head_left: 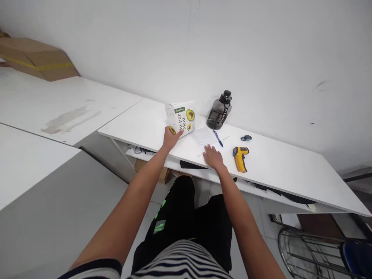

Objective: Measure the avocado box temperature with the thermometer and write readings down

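My left hand [172, 138] grips the lower left corner of a white box [181, 118] printed with avocados and the words "Su-per Meal". Its thumb lies on the front face, while the other fingers are mostly hidden. The box stands on the white table [281, 166]. Flat on the tabletop, fingers a little apart, my right hand [213, 157] rests at the near edge of a printed sheet of paper [204, 135]. A blue pen [217, 138] lies beside the paper's right edge.
Behind the pen stands a dark bottle [220, 110]. A yellow infrared thermometer [240, 159] and a small dark object [246, 138] lie to the right. A cardboard box [40, 60] sits far left. Below right is a metal rack [314, 248].
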Demonstrator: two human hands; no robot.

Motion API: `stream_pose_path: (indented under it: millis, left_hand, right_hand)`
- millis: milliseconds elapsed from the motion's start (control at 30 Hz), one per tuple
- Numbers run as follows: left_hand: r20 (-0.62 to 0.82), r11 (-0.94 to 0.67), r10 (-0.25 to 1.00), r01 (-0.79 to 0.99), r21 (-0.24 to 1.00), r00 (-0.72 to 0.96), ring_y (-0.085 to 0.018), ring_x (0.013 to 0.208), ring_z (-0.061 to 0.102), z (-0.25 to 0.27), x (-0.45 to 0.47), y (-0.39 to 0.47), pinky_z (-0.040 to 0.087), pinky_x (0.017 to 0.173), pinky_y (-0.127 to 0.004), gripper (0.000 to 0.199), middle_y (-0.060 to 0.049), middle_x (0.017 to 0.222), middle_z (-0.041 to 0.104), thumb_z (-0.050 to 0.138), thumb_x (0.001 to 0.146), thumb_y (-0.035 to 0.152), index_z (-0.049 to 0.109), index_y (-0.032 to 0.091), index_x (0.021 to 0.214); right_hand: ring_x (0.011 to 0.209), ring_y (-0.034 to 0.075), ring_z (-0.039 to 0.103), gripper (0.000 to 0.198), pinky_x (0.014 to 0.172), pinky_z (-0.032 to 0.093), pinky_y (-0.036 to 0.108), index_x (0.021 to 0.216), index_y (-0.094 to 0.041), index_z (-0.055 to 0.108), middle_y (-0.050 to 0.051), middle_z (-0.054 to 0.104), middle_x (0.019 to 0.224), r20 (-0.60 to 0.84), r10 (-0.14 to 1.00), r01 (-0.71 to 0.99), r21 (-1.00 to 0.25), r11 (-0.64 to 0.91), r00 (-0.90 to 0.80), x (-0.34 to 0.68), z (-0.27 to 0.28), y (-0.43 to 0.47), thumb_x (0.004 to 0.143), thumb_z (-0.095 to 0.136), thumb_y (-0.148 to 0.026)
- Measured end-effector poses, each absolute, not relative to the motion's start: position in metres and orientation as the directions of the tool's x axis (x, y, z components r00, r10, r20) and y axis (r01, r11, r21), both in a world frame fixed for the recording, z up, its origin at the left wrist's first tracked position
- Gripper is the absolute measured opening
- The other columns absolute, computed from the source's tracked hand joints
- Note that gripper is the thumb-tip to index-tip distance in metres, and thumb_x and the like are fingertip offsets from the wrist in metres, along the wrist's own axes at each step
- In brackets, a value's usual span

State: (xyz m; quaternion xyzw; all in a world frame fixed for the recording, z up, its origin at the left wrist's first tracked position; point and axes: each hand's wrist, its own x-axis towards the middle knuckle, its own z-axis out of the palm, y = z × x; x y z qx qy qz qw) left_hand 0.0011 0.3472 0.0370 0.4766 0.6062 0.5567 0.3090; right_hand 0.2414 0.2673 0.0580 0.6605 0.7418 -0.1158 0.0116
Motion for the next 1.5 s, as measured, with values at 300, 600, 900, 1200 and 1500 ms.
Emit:
stream_pose_path:
  millis: [300,600,900,1200,1500]
  left_hand:
    - [0.186,-0.070,0.939,0.371,0.926,-0.288,-0.026,0.119,0.061,0.028,-0.001,0.353,0.052,0.096,-0.042,0.070,-0.010,0.122,0.058,0.087,0.063,0.042,0.033,0.027,0.104]
    - [0.154,0.011,0.959,0.573,0.820,-0.239,-0.033,0.121,0.061,0.037,0.001,0.348,0.053,0.091,-0.044,0.069,-0.012,0.123,0.062,0.081,0.063,0.053,0.036,0.027,0.109]
    - [0.149,0.040,0.955,0.608,0.793,-0.257,-0.031,0.119,0.062,0.042,0.006,0.350,0.050,0.097,-0.044,0.066,-0.010,0.122,0.065,0.080,0.064,0.054,0.038,0.027,0.107]
    - [0.157,0.040,0.953,0.618,0.785,-0.261,-0.033,0.120,0.062,0.038,0.006,0.354,0.049,0.102,-0.047,0.067,-0.010,0.122,0.065,0.080,0.064,0.055,0.037,0.027,0.106]
    - [0.150,0.041,0.954,0.608,0.793,-0.261,-0.034,0.123,0.061,0.044,0.007,0.350,0.051,0.100,-0.048,0.067,-0.011,0.128,0.063,0.080,0.064,0.053,0.039,0.028,0.111]
  right_hand:
    - [0.142,0.026,0.050,0.045,0.114,0.040,0.035,0.133,-0.027,0.069,0.002,0.060,0.149,-0.204,0.956,0.936,-0.323,0.138,-0.211,0.306,0.084,0.232,0.102,0.044,-0.047]
    - [0.117,0.032,0.067,0.053,0.090,0.049,0.037,0.148,-0.014,0.048,0.018,0.072,0.126,0.004,0.995,0.975,-0.203,-0.093,0.095,0.307,0.078,0.276,0.103,0.045,-0.040]
    - [0.106,0.032,0.070,0.032,0.084,0.048,0.038,0.113,-0.013,0.069,0.022,0.073,0.114,0.089,0.958,0.929,-0.282,-0.238,0.272,0.298,0.076,0.316,0.101,0.043,-0.028]
    - [0.057,0.014,0.054,0.033,0.059,0.044,0.029,0.095,-0.023,0.059,0.000,0.064,0.074,0.270,0.920,0.247,-0.948,0.202,0.285,0.320,0.061,0.253,0.090,0.054,-0.055]
    - [0.054,0.013,0.056,0.059,0.054,0.042,0.027,0.093,-0.023,0.061,0.001,0.068,0.077,0.133,0.990,0.149,-0.981,0.124,0.051,0.304,0.022,0.252,0.085,0.049,-0.080]
